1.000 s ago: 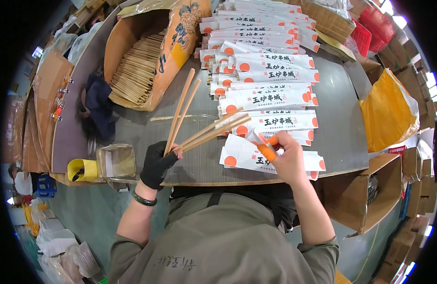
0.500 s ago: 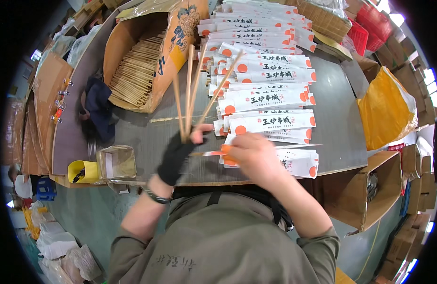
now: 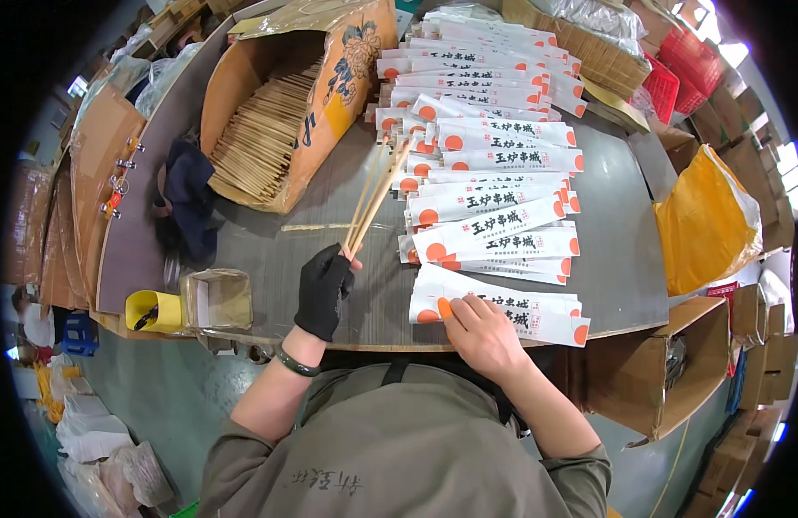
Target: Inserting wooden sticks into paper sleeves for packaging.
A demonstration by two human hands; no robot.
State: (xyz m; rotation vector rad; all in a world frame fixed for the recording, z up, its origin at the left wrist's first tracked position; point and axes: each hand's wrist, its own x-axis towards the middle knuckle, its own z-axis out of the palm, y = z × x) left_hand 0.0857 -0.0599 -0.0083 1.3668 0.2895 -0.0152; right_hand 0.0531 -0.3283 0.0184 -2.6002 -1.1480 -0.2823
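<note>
Lowered right hand now rests open on paper sleeves; gloved left hand grips chopsticks.

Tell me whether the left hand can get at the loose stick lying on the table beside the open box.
Probably yes. The loose stick lies bare on the table just ahead of the left hand, with nothing between. But that hand already grips a bundle of sticks, so picking it up may be awkward.
</note>
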